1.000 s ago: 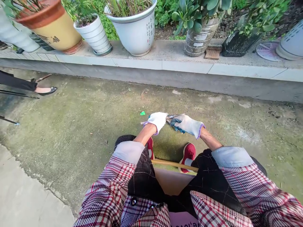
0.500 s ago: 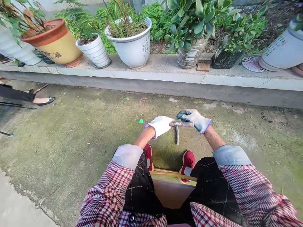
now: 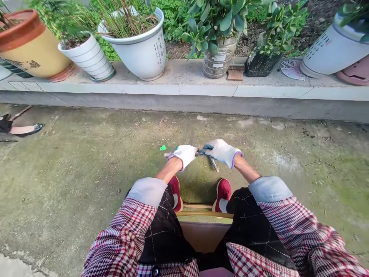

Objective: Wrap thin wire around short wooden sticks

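Both my hands wear white work gloves with purple cuffs; dark grip coating shows on the right one. My left hand [image 3: 186, 154] is closed around a thin grey-brown stick [image 3: 167, 155], whose pale end sticks out on the left past the cuff. Close beside it, my right hand [image 3: 221, 151] has its fingers closed at the point where the sticks meet. A second short stick [image 3: 213, 164] slants down from under the right hand, with a shiny wrapping, like wire, on it. The fingers hide most of the joint.
Beyond the mossy concrete ground [image 3: 100, 161] runs a low tiled ledge [image 3: 161, 88] with potted plants, including a white pot [image 3: 141, 54]. A green scrap [image 3: 163, 147] lies left of my hands. Another person's foot [image 3: 29, 130] shows at far left. My red shoes [image 3: 223, 192] are below.
The joined sticks have turned between my hands; a stick end now points left past my left hand. My right hand has closed in on the joint. The view has shifted right.
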A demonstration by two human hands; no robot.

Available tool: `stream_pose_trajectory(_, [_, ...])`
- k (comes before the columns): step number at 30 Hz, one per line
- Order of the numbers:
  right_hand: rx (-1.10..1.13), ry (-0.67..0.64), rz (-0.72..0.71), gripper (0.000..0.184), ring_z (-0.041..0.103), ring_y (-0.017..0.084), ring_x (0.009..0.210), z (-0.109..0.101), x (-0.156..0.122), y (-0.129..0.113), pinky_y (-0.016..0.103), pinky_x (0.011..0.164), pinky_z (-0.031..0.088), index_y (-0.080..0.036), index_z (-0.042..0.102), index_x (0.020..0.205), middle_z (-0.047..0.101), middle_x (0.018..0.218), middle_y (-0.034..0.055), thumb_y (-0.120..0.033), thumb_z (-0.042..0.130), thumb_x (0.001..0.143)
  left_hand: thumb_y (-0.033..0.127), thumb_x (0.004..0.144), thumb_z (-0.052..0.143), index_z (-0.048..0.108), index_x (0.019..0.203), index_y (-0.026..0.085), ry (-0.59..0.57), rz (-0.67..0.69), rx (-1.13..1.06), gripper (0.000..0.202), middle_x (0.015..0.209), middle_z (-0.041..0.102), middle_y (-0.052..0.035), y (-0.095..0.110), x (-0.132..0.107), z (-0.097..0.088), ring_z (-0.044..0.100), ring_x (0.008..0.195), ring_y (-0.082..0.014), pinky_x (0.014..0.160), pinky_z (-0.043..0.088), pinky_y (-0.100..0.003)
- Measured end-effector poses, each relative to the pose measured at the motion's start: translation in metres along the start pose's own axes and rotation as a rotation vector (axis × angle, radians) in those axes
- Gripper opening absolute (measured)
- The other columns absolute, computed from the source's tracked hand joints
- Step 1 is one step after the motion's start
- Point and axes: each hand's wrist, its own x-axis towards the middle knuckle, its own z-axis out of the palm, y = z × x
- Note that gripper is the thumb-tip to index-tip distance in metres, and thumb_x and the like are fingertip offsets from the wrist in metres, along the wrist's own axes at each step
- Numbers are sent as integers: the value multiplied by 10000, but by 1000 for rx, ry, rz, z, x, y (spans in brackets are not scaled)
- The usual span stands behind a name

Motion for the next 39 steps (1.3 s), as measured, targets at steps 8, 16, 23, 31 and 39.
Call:
stream_pose_trajectory(8, [582,93,87,224,430,86,477,-28,-7,19,234,434,331,-144,740,809,575,585,-21,-303,615,712,419,894,614,737,1092,240,65,163,-321,293,949,761,-45,4,-12,-10,693,833,-198,712,491,-252])
stream_pose_trajectory(16, [421,48,78,162,474,72,458,-4,-8,-11,221,456,375,-131,724,807,621,610,2,-224,591,813,360,867,581,726,988,160,203,3,-670,275,707,665,-22,-7,-5,0,566,576,-143,542,416,-247])
stream_pose_trajectory(23, [85,77,-65,210,463,83,535,-17,-24,-10,248,525,334,-151,754,773,567,603,-19,-235,569,825,258,899,496,749,1116,229,84,-103,-68,335,1006,772,-138,2,-6,-8,727,919,-287,764,505,-338])
stream_pose_trajectory(31, [345,151,92,240,437,74,498,-31,-11,17,238,457,330,-123,778,886,601,637,-4,-258,602,795,347,893,555,752,1100,249,57,170,-216,302,940,767,-49,6,-14,-9,683,795,-213,645,422,-274])
stream_pose_trajectory(39, [546,144,132,285,360,58,461,-30,-16,4,218,391,258,-106,791,965,587,622,-7,-272,626,802,288,836,674,739,898,136,76,184,-572,176,666,641,6,10,-25,-10,503,570,-97,561,367,-230])
